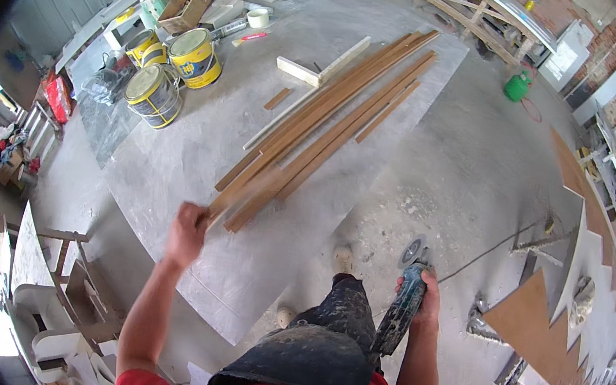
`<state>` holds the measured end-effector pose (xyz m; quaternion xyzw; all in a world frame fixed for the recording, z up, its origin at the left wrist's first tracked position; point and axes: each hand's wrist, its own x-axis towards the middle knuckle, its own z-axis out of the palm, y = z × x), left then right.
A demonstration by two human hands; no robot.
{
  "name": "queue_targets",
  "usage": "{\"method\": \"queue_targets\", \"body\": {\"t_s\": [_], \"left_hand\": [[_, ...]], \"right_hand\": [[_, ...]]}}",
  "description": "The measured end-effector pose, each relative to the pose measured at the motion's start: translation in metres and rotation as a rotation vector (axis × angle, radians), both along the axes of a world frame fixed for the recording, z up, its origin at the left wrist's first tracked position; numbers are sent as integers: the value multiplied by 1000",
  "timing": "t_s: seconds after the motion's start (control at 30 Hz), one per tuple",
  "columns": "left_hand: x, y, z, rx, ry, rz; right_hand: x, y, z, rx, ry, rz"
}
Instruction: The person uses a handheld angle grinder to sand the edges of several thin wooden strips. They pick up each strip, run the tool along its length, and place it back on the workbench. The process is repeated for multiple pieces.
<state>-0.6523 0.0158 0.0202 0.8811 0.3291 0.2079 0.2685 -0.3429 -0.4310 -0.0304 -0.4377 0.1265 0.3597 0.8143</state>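
Note:
My left hand (186,234) is closed at the near end of a long brown strip (256,179), which looks like wood and is slightly blurred there. That strip lies among several other brown strips (348,129) running away across a large grey tabletop (163,160). My right hand (429,295) is wrapped round the body of a dark teal angle grinder (406,293), held over the floor right of my leg. Its round disc (413,251) points away from me, apart from the strips. A cord (484,253) trails off to the right.
Yellow-and-grey buckets (195,58), a wooden box (190,3) and a tape roll (257,18) stand at the tabletop's far left. A white L-shaped piece (299,71) lies beside the strips. Jagged brown and white panels (541,328) stand right; a green canister (517,86) is farther off.

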Motion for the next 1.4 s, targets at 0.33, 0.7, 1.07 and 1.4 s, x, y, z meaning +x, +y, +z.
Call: {"method": "queue_targets", "body": {"t_s": [0.33, 0.7, 1.07, 1.4], "left_hand": [[87, 188, -88, 158, 334, 335], [335, 69, -35, 23, 101, -38], [509, -60, -58, 347, 471, -167], [504, -53, -18, -492, 320, -114]], "right_hand": [[134, 64, 6, 29, 7, -30], [227, 77, 9, 58, 43, -67], [238, 61, 0, 117, 36, -139], [231, 41, -28, 66, 78, -116]]}}
